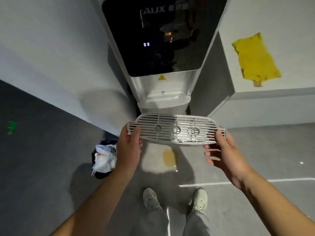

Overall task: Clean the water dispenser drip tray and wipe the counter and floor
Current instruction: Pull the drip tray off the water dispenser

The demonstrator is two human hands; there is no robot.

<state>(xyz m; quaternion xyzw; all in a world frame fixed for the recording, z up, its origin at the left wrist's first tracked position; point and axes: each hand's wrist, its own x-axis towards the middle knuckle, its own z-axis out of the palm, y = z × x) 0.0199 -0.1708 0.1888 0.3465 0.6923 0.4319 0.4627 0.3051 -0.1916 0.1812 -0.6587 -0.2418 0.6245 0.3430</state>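
A grey slotted drip tray grille is held level in the air in front of the water dispenser. My left hand grips its left end and my right hand pinches its right end, thumb on top. Water glistens on the grille's right half. The dispenser's white tray recess sits just behind and below the black front panel. A yellow cloth lies on the white counter to the right. On the grey floor below the grille is a yellowish puddle.
A dark bin lined with a white plastic bag stands on the floor at the left, beside my left forearm. A white wall runs along the left. My two shoes stand close before the puddle. White lines mark the floor.
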